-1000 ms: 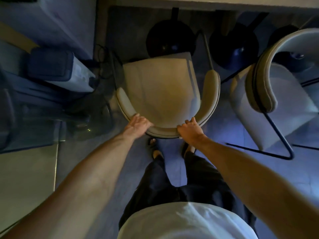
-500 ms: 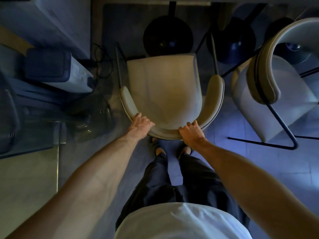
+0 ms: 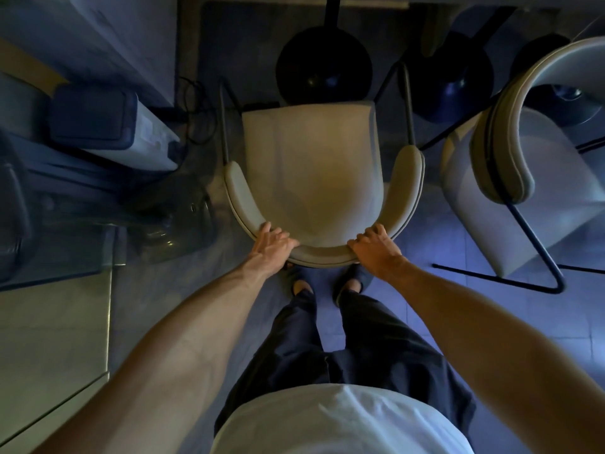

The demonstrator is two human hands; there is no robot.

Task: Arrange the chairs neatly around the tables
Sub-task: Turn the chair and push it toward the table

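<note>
The left hand (image 3: 273, 245) rests on the left part of the curved backrest (image 3: 324, 255) of the beige chair (image 3: 311, 168), fingers laid over the top rim in a loose grasp rather than a closed fist. To its left, a glass tabletop (image 3: 82, 250) and a clear vessel (image 3: 173, 217) stand near the chair's left arm; keep the chair frame apart from both while moving it.

The chair sits directly ahead of the person, seat facing the table edge (image 3: 360, 1) at the top of the view, with a round black table base (image 3: 324, 70) just beyond the seat front. The step in hand appears to be pushing this chair in. Apply equal pressure through both hands so the chair travels straight and does not yaw. Slide the frame along the floor; stop before the seat front meets the base.

The right hand (image 3: 376, 253) holds the right part of the backrest in the same way, fingers curled over the rim, thumb not visible.

Further right, a second chair (image 3: 523, 165) stands angled and clear of the first; it likely needs squaring next. Maintain the gap between the two chairs.
</note>
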